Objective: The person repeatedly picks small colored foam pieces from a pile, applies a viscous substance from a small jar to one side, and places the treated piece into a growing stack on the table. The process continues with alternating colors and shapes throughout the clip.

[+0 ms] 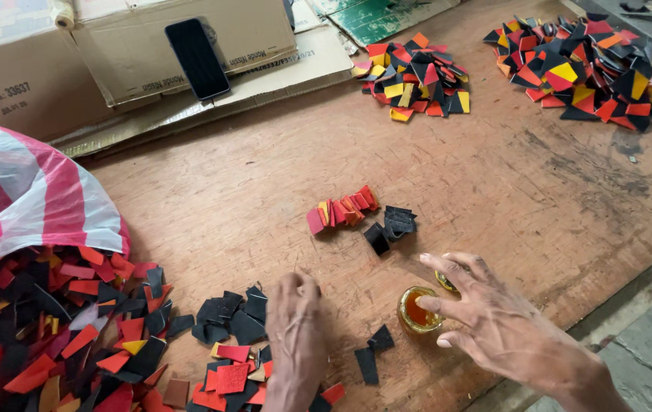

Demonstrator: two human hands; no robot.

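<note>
Right hand [494, 320], fingers spread, touches small amber jar [418, 310]; left hand [295, 336] loosely curled just beside it

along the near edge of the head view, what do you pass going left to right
big scrap pile → left hand → two black scraps → small jar of amber glue → right hand

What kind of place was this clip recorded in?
Probably a small craft workshop: a worn wooden worktable, sorted piles of cut red, black and yellow pieces, and an open glue jar by the right hand.
</note>
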